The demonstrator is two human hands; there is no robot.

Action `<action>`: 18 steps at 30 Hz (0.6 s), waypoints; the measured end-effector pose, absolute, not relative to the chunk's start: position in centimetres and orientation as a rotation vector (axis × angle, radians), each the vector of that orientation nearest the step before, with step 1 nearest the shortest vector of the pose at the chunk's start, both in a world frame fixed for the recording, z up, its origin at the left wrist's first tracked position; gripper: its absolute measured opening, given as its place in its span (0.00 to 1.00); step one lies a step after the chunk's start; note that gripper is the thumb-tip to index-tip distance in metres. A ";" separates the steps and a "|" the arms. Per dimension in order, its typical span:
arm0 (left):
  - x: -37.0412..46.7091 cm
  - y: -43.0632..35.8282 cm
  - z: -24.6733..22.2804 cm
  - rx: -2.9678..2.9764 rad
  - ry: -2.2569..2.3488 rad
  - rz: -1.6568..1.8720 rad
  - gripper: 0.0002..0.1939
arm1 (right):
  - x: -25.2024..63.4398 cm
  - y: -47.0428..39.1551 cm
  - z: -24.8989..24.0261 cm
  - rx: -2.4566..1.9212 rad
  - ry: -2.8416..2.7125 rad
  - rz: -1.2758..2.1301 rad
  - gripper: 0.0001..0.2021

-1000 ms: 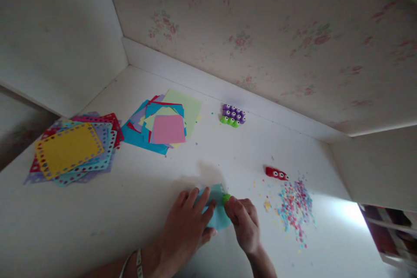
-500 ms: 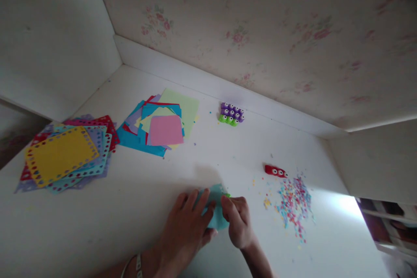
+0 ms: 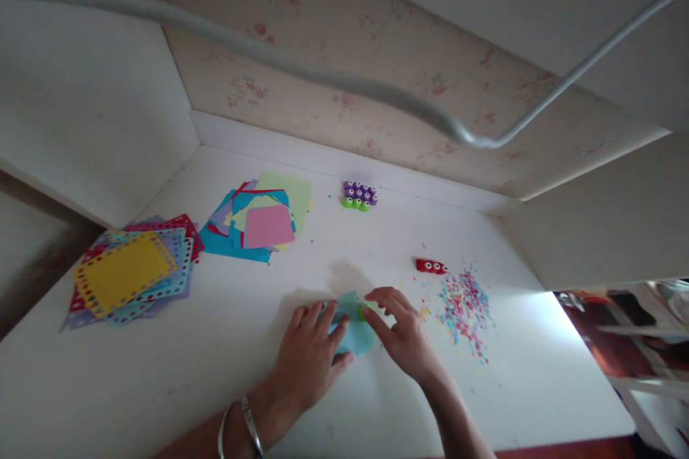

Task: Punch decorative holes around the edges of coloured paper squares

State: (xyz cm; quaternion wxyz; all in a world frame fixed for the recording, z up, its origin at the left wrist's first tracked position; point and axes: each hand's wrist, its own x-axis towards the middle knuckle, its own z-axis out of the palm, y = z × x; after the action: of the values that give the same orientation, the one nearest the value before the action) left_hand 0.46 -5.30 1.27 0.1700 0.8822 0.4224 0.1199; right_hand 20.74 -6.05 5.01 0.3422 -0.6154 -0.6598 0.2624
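My left hand lies with spread fingers on a light blue sheet of paper, pressing it to the white table. At the sheet's right part sits a small bright green piece, of the same green as the eyed pieces at the back; its exact kind I cannot make out. Close over it is my right hand, thumb tip at the green piece and index finger raised apart from it. Part of the sheet is hidden under the left fingers.
Punched-edge sheets are piled at the left, beside a stack of plain coloured paper. Purple and green eyed pieces stand near the wall. A red three-eyed piece and scattered confetti lie right. A pale cable crosses above.
My right hand has loosened from a fist at the sheet's edge, showing more of the green piece. My left hand stays on the paper. The view has tilted, bringing the cable in.
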 end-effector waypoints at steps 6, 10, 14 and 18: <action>0.6 -5.3 1.6 2.512 1.215 0.344 0.22 | 22.3 -8.0 2.4 -1.645 -1.912 0.502 0.11; 0.5 -5.0 1.5 2.501 1.216 0.377 0.20 | 23.1 -8.8 1.8 -1.702 -1.813 0.441 0.11; 0.3 -4.7 1.4 2.504 1.186 0.404 0.18 | 23.8 -9.5 1.7 -1.769 -1.711 0.443 0.11; 0.3 -4.5 1.3 2.501 1.163 0.421 0.18 | 24.6 -10.3 1.3 -1.824 -1.518 0.472 0.11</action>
State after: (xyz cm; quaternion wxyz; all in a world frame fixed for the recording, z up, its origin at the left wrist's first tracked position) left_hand 0.33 -4.49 1.28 0.1747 0.8826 0.4103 0.1486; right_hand 24.59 -10.26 1.29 0.3534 -0.7053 -0.5869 0.1824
